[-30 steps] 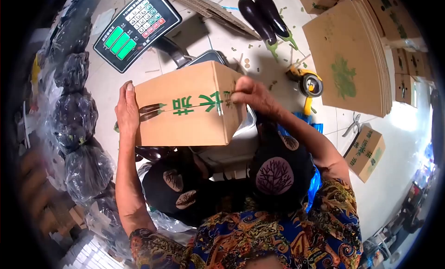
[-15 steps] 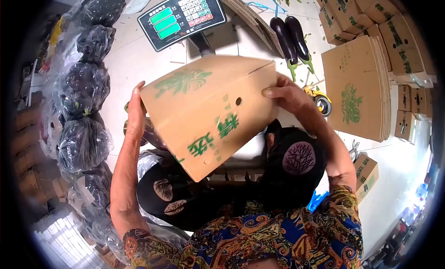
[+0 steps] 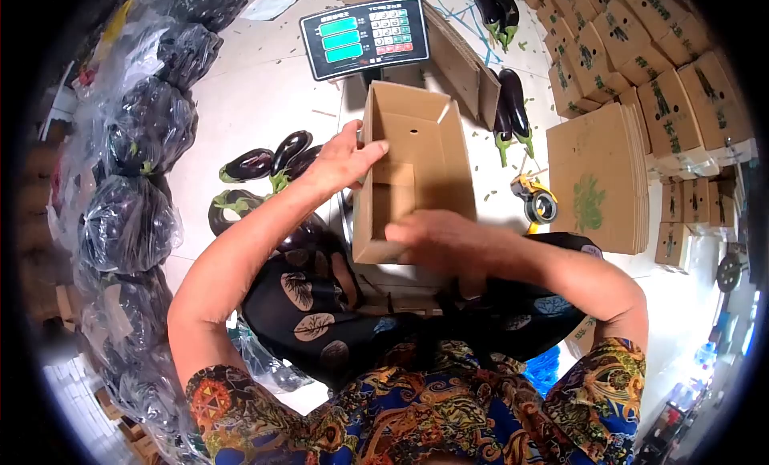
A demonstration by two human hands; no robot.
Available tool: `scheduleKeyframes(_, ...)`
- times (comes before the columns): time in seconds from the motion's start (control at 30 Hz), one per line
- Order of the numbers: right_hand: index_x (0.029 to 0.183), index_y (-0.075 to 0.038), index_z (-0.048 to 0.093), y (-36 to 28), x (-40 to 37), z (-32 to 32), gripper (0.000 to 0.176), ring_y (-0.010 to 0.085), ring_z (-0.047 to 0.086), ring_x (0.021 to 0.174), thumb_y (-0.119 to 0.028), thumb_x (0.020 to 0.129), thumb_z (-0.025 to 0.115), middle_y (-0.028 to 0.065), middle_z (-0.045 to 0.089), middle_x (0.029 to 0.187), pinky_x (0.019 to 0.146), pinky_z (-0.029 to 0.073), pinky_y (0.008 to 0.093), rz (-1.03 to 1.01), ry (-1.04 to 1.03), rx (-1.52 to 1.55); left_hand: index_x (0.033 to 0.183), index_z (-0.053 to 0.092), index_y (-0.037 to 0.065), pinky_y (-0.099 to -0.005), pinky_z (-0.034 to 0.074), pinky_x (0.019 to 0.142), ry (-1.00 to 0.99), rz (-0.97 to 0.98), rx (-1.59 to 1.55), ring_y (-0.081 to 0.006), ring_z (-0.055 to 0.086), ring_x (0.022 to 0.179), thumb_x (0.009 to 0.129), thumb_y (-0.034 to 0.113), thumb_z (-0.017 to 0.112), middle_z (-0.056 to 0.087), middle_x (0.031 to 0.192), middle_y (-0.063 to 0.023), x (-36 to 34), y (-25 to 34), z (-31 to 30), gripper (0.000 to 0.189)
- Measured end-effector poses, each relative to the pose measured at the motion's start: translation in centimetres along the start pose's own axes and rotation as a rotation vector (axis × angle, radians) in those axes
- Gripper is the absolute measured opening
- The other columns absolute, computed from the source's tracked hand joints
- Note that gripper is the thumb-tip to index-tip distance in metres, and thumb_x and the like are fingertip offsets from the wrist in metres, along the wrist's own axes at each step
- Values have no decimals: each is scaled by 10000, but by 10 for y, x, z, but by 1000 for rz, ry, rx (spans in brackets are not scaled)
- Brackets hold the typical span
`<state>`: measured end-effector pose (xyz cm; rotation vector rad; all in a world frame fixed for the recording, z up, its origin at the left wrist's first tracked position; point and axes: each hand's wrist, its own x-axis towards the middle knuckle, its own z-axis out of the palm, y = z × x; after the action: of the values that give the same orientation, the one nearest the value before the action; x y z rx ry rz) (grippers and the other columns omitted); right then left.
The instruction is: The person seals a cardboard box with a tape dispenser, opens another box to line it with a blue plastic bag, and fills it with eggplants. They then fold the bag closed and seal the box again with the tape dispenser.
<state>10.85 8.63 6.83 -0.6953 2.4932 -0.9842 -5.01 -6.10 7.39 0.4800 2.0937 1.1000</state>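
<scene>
- The open box point(image 3: 440, 173) is in front of the person, between the knees and the scale display point(image 3: 366, 37), its open top facing up and its inside bare cardboard.
- The left hand point(image 3: 344, 159) holds the left wall of the open box, thumb over the rim and the other fingers along the outside, so the wall is pinched between them.
- The right hand point(image 3: 439, 239) lies across the near end of the open box, fingers curled in toward its near left corner; whether they pinch the cardboard, I cannot tell.
- The scale display stands just beyond the open box, its three windows lit green.
- Left of the open box, loose eggplants point(image 3: 250, 165) lie on the floor; farther left runs a row of bagged eggplants point(image 3: 128, 225).
- Beyond the open box and to its right, folded cardboard point(image 3: 460, 60) stands on edge, with a pair of eggplants point(image 3: 517, 104) beside it.
- Right of the open box lie the tape dispenser point(image 3: 538, 202) and, past it, a flat cardboard stack point(image 3: 597, 177).
- Farther right of the open box, printed cartons point(image 3: 671, 112) are piled up.
</scene>
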Motion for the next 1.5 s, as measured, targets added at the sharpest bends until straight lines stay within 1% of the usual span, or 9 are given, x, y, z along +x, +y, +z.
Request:
scheduleKeyframes(0.1, 967, -65, 526, -3, -7, 12, 389, 332, 578, 799, -368, 796, 699, 133, 574, 857, 683, 480, 440, -136, 241, -156, 1343, 404, -19, -324, 587, 584, -57, -77, 49, -247, 665, 904, 857, 311, 623, 637, 1085, -197, -6, -29, -1, 627)
scheduleKeyframes(0.17, 1017, -66, 553, -4, 9, -5, 468, 326, 546, 944, -334, 709, 782, 128, 567, 963, 806, 445, 463, 507, 210, -300, 1281, 461, -31, -303, 590, 532, -63, -88, 14, -246, 677, 843, 874, 156, 559, 644, 1054, -184, -7, -58, -4, 459)
scheduleKeyframes(0.23, 1193, 12, 518, 13, -9, -6, 673, 337, 527, 1053, -449, 758, 744, 186, 551, 1135, 889, 443, 436, 350, 856, -569, 1287, 469, -27, -304, 591, 532, -123, -178, -161, -244, 670, 865, 880, 143, 558, 633, 1076, -175, -5, -69, -9, 450)
scheduleKeyframes(0.57, 1116, 11, 648, 64, -22, 19, 414, 198, 672, 851, -358, 932, 621, 139, 698, 964, 720, 556, 321, 788, 822, 1169, 1272, 514, 48, -318, 559, 709, -266, -104, -549, -206, 644, 882, 989, 179, 497, 631, 1106, -106, -14, -98, -14, 313)
scheduleKeyframes(0.83, 1295, -41, 534, 198, -29, 124, 693, 254, 548, 1122, -620, 943, 391, 170, 577, 1266, 929, 453, 350, 1113, 935, 472, 1230, 507, -5, -358, 447, 897, 366, -88, -539, -245, 558, 1007, 988, 551, 352, 580, 1143, -135, 50, -216, 79, 625)
scheduleKeyframes(0.93, 1315, -71, 510, 248, 3, 182, 615, 300, 536, 1129, -561, 970, 371, 194, 555, 1251, 956, 427, 402, 947, 1050, 1068, 1261, 493, 1, -361, 448, 911, 315, -35, -631, -248, 558, 1031, 994, 547, 339, 574, 1170, -134, 56, -218, 93, 627)
scheduleKeyframes(1.17, 1100, -24, 589, 130, 7, 135, 298, 319, 550, 982, -257, 945, 486, 165, 575, 1055, 831, 451, 446, 823, 1267, -126, 1443, 366, 72, -395, 434, 1033, 10, -275, -781, -271, 512, 1222, 1002, 581, 271, 501, 1366, -144, 42, -193, 65, 681)
scheduleKeyframes(1.33, 978, -43, 638, -31, -85, 42, 157, 292, 633, 930, -27, 825, 668, 153, 604, 1145, 879, 473, 408, 274, 1291, 193, 1390, 427, 45, -392, 465, 986, 70, -368, -659, -270, 549, 1184, 999, 528, 371, 526, 1335, -154, 25, -172, 12, 624)
scheduleKeyframes(1.5, 1040, -4, 650, -86, -269, 12, 325, 117, 667, 803, -297, 983, 521, 69, 703, 969, 689, 546, 272, 716, 1486, 419, 1217, 566, 123, -341, 453, 932, 161, -295, -373, -191, 607, 1012, 941, 366, 589, 629, 1119, -56, 17, -181, -69, 368)
